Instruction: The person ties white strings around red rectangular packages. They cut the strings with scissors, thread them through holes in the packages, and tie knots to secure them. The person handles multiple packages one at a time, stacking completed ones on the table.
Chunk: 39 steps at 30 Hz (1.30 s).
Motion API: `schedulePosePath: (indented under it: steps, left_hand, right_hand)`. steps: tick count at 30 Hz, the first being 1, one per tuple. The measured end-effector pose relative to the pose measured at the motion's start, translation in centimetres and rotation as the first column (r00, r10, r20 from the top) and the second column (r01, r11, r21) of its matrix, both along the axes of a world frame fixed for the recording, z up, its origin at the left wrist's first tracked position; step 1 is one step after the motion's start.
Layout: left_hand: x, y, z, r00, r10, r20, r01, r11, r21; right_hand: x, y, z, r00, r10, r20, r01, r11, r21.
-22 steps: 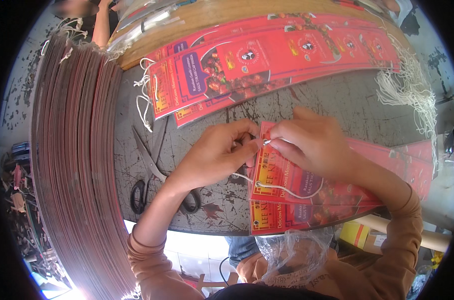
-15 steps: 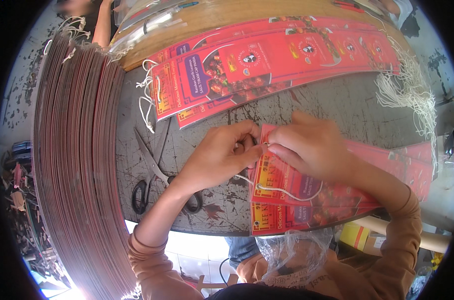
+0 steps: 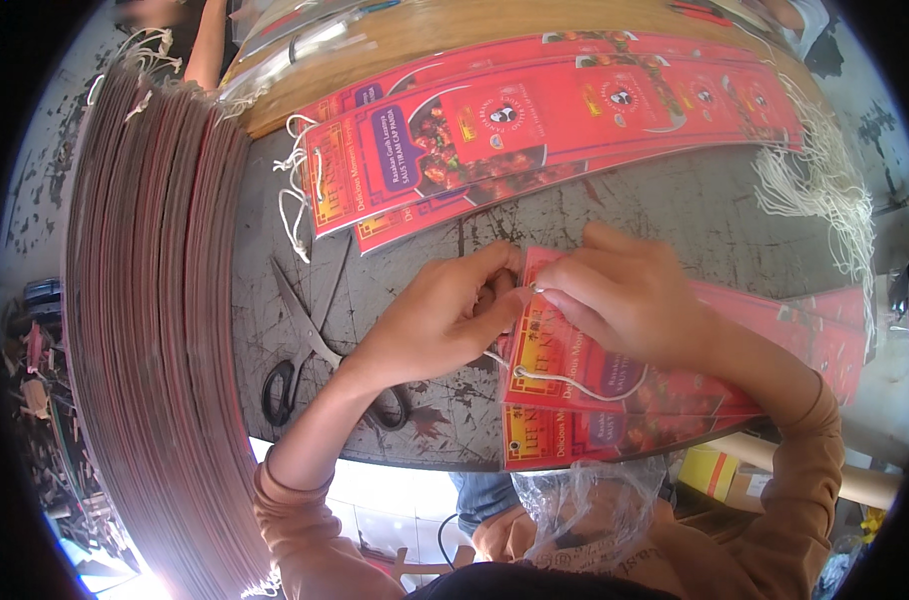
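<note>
Over the grey worktop, my left hand (image 3: 440, 315) is closed on the left end of a red printed hanging sign (image 3: 550, 345) with a clear plastic cover. My right hand (image 3: 625, 295) pinches a white cord (image 3: 540, 290) at that sign's upper corner, with the two hands' fingertips almost touching. Lower on the same end, the white cord comes through a second hole and curves loosely across the print. My fingers hide part of the cord. Beneath lies another red sign (image 3: 585, 437), with a hole at its corner. Open-bladed scissors (image 3: 315, 340) lie left of my left hand, partly behind my wrist.
A tall stack of signs (image 3: 155, 330) edges the left side. Several red signs with white cords (image 3: 545, 120) lie across the back. A bundle of loose white cords (image 3: 815, 195) hangs at the right. Clear plastic (image 3: 595, 505) sits by the worktop's front edge (image 3: 415, 465).
Both hands stay at the sign's corner, with only small finger shifts. The cord segment beside my left hand has moved slightly to the right.
</note>
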State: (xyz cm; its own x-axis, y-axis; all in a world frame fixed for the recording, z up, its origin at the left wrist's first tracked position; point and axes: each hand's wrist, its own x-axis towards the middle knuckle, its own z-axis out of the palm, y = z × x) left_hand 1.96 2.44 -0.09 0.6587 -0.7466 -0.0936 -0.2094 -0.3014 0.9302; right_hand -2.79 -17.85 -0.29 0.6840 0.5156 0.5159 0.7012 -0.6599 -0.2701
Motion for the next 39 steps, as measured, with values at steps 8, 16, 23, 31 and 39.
schedulePosePath:
  steps: [8, 16, 23, 31, 39]
  left_hand:
    - [-0.1, 0.1, 1.3, 0.918, -0.043, -0.395, -0.011, 0.991, -0.133]
    - [-0.4, 0.6, 2.7, 0.718, -0.058, -0.694, -0.144, 0.963, -0.229]
    - [-0.6, 0.4, 1.4, 0.841, -0.052, -0.539, -0.096, 0.965, -0.244]
    - [-1.5, 0.1, 1.0, 0.952, 0.087, -0.293, -0.165, 0.953, -0.253]
    - [-1.6, 1.1, 3.7, 0.758, 0.65, 0.061, -0.451, 0.589, -0.671]
  right_hand:
    - [0.1, -0.3, 0.8, 0.995, -0.006, 0.096, 0.01, 0.999, -0.048]
    - [-0.3, -0.9, 1.7, 0.979, 0.07, 0.191, -0.07, 0.998, -0.004]
    - [-0.7, -0.1, 2.2, 0.969, 0.048, 0.242, -0.052, 0.999, 0.007]
    - [-0.3, 0.2, 2.7, 0.982, 0.059, 0.18, -0.034, 0.99, -0.136]
    - [0.1, -0.9, 3.2, 0.989, -0.071, 0.126, 0.096, 0.975, -0.199]
